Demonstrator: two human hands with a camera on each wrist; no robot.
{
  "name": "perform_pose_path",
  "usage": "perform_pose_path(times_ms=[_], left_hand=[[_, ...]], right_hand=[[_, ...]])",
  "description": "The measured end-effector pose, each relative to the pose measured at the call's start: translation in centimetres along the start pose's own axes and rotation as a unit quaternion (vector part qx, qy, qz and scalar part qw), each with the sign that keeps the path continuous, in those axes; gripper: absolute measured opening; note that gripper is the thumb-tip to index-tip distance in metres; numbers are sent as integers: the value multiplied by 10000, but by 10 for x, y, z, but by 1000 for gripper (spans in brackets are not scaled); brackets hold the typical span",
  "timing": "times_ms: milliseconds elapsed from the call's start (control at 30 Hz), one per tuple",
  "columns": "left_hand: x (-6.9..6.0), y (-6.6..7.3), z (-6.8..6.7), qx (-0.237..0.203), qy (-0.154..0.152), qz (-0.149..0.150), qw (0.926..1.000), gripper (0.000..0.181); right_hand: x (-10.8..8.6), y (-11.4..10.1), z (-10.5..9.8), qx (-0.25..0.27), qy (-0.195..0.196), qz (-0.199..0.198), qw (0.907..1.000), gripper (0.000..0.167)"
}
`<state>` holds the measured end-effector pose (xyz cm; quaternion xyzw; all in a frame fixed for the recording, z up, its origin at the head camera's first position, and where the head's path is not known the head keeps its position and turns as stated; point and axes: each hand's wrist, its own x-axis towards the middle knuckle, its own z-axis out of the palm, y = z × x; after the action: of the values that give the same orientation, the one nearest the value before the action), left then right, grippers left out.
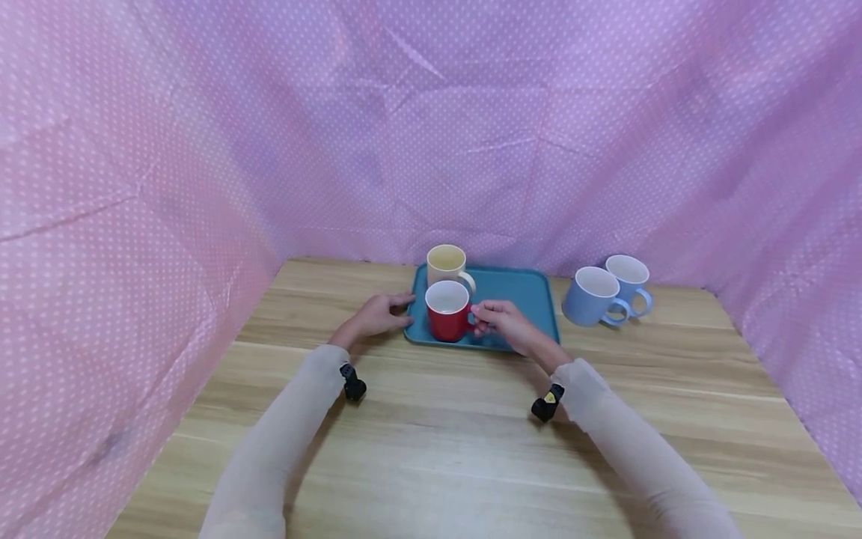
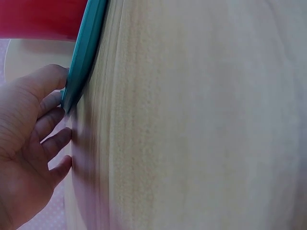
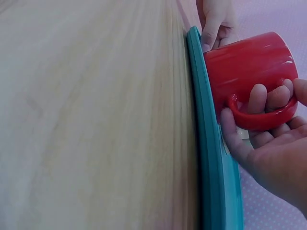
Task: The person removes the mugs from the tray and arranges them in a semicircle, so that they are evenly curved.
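Hands (image 1: 377, 314) (image 1: 508, 326) at red mug (image 1: 447, 325), perhaps ceramic

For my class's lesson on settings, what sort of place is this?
Probably a staged tabletop recording space: white-dotted pink-purple fabric hangs behind and beside a pale wood-grain table, and the person wears small black wrist devices.

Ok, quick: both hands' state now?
Left hand: open, at the rim of the teal rectangular tray.
Right hand: closed, holding the glossy red mug by its handle.
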<state>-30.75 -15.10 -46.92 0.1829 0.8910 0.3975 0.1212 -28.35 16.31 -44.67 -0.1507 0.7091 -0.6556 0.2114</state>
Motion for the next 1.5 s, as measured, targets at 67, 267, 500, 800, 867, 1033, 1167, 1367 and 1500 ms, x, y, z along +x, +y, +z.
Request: perform_pose_path(times_ms=[67,267,500,800,867,1033,1167,1367,1500], left_hand=[[1,1,-1,23,2,29,10000,60],[3,8,-5,-207,34,-10,9998,60],[3,4,0,-239,-85,-99,9996,59],[-3,3,4,-101,-64,-124,9999,59],[-3,3,3,-108,-61,-117,9999,59],[-2,1,1,-174,48,-73,9998,60],[-2,-1,0,-133,68,-70,9999,60],[-4,1,2,-207,30,-66,9998,60],[-5,3,3,-209,2,-78,9998,60]], right_hand=[[-1,-2,-1,-31,-3,-15,10000,30],[-1,-5,-3,200,-6,-60,9998,28],[-5,4,-3,624,163,-163,9978,27],[-17,7,-13,553,149,-379,9976,24],[-21,7,-18,471,171,-398,9980,24],[-32,-3,-32,427,209,-658,9967,22],[-46,-13,-46,562,146,-932,9940,22],[-68,-18,-69,650,-16,-1182,9909,25],[-84,-17,-86,818,-240,-1328,9875,29]])
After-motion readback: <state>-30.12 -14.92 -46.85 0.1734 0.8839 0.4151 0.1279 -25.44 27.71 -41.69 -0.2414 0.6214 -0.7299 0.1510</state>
